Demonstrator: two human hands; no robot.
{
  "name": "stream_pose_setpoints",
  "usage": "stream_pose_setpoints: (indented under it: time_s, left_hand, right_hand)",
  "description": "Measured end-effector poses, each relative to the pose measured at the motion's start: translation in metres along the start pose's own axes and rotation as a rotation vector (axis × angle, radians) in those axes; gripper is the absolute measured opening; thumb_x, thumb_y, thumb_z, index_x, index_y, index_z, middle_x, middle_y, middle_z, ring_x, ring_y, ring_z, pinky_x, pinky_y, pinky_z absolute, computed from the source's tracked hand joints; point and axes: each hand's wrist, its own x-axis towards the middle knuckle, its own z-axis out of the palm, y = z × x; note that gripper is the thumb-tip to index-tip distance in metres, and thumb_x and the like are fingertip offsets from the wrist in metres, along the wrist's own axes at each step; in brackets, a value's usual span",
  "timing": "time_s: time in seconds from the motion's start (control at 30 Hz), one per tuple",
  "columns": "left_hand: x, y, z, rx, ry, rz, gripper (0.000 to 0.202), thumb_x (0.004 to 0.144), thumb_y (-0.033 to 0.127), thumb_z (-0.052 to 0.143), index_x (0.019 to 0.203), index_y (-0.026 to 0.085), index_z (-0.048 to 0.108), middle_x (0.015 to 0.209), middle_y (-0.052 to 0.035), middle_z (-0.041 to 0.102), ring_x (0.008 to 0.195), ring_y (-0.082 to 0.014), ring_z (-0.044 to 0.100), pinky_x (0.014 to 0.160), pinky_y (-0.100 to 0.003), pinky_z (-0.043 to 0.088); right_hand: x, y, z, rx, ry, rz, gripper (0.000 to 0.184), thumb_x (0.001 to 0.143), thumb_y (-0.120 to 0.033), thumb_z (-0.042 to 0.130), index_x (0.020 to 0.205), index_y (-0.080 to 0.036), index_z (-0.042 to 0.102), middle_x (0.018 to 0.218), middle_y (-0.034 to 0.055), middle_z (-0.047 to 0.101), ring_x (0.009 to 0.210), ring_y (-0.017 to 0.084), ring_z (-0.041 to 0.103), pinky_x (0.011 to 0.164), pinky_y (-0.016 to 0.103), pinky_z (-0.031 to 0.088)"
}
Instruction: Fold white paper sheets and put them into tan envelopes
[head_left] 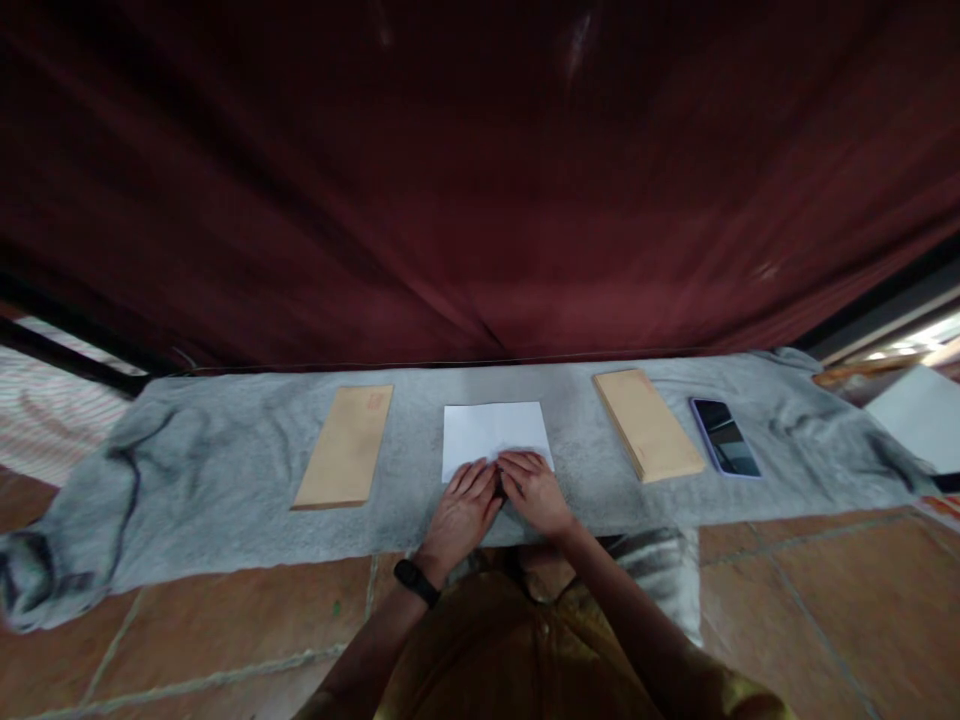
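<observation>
A white sheet of paper (491, 432) lies on a grey cloth (225, 470) spread over the floor. My left hand (461, 510) and my right hand (534, 490) rest side by side on the paper's near edge, fingers stretched flat and pressing down on it. Part of that near edge is hidden under my fingers. A black watch (416, 582) is on my left wrist.
A brown envelope (346, 446) lies left of the paper. Right of it is a stack of brown envelopes (649, 424), then a phone (724, 437). A dark red curtain (480, 180) hangs behind the cloth. Brown floor tiles (825, 600) lie in front.
</observation>
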Motion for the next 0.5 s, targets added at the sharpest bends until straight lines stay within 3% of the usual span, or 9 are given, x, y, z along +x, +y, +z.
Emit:
stream_pose_setpoints:
  time_s: [0.13, 0.5]
  left_hand:
    - [0.000, 0.000, 0.000, -0.016, 0.006, -0.003, 0.037, 0.100, 0.030, 0.049, 0.132, 0.015, 0.059, 0.137, -0.0107, 0.065, 0.141, -0.0263, 0.047, 0.119, -0.049, 0.036]
    - [0.001, 0.000, 0.002, -0.025, 0.022, 0.004, 0.039, 0.101, 0.032, 0.047, 0.138, 0.022, 0.056, 0.143, -0.0074, 0.061, 0.140, -0.0269, 0.049, 0.118, -0.050, 0.038]
  right_hand:
    - [0.016, 0.000, 0.001, -0.061, -0.047, -0.030, 0.032, 0.101, -0.020, 0.048, 0.127, -0.020, 0.067, 0.132, 0.0095, 0.067, 0.124, 0.024, 0.059, 0.111, 0.046, 0.043]
    - [0.064, 0.026, 0.015, -0.106, 0.006, 0.014, 0.036, 0.098, -0.017, 0.047, 0.128, -0.016, 0.067, 0.135, 0.0127, 0.066, 0.127, 0.024, 0.059, 0.115, 0.046, 0.044]
